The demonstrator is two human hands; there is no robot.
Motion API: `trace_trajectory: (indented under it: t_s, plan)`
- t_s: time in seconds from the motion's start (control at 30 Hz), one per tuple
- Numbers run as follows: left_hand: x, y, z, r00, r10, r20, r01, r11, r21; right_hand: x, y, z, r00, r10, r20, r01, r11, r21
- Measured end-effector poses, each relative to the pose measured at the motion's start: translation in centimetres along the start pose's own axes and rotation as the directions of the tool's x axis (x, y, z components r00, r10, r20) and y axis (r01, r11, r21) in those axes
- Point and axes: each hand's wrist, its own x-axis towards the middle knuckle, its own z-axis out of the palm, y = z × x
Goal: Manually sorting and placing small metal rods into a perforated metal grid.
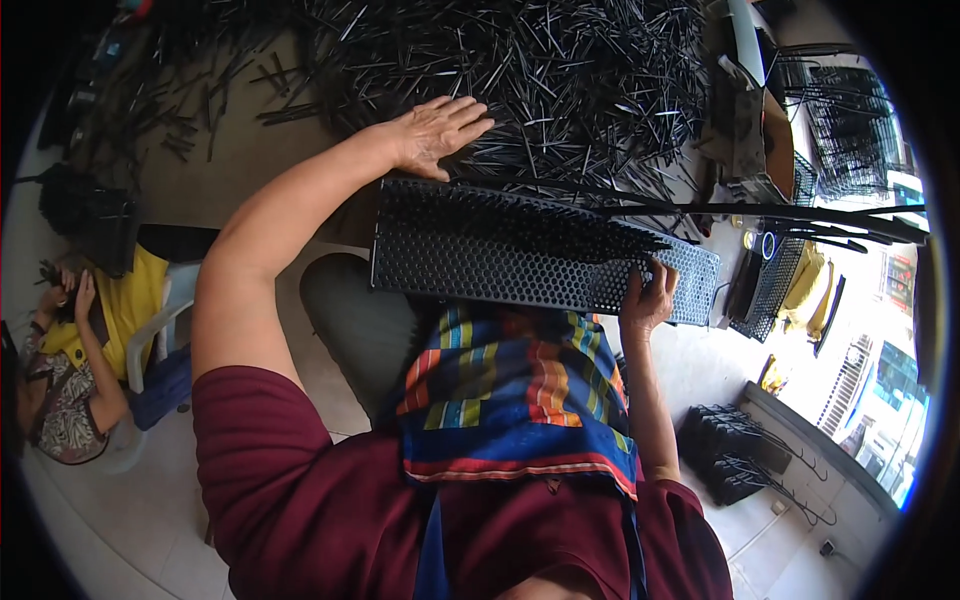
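A long dark perforated tray [500, 268], full of round holes, lies across my lap, tilted toward me. Thin black pieces [520, 225] stand in rows along its far side. My right hand [652, 297] is over the right part of the tray, thumb and fingers curled together beside the last of these pieces; what is pinched there, if anything, is too small to make out. My left hand [440, 135] reaches out flat, fingers stretched, at the near edge of a large heap of loose thin black sticks [560, 80], just beyond the tray's left end.
A multicoloured apron [520, 390] covers my lap under the tray. On the right are a cardboard box [775, 140], long black bars [800, 212] and black racks with wire hooks [735, 455] on the floor. Another person in yellow [140, 310] sits at the left.
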Motion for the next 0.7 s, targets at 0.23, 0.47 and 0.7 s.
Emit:
trace_trajectory:
  t_s: [0.23, 0.47, 0.7]
  plan:
    - [3.4, -0.3, 1.3, 0.961, -0.039, -0.274, 0.061, 0.995, 0.073, 0.7, 0.3, -0.7, 1.0, 0.008, -0.015, -0.008, 1.0, -0.021]
    - [6.8, -1.5, -3.6, 0.966, -0.115, -0.23, 0.122, 0.992, 0.017, 0.9, -1.0, -0.3, 0.995, 0.099, 0.031, -0.1, 0.994, 0.047]
    - [9.3, -1.2, -4.8, 0.988, -0.131, 0.081, 0.153, 0.775, -0.613, 0.7, -0.7, -1.9, 0.994, 0.105, -0.01, -0.105, 0.993, 0.05]
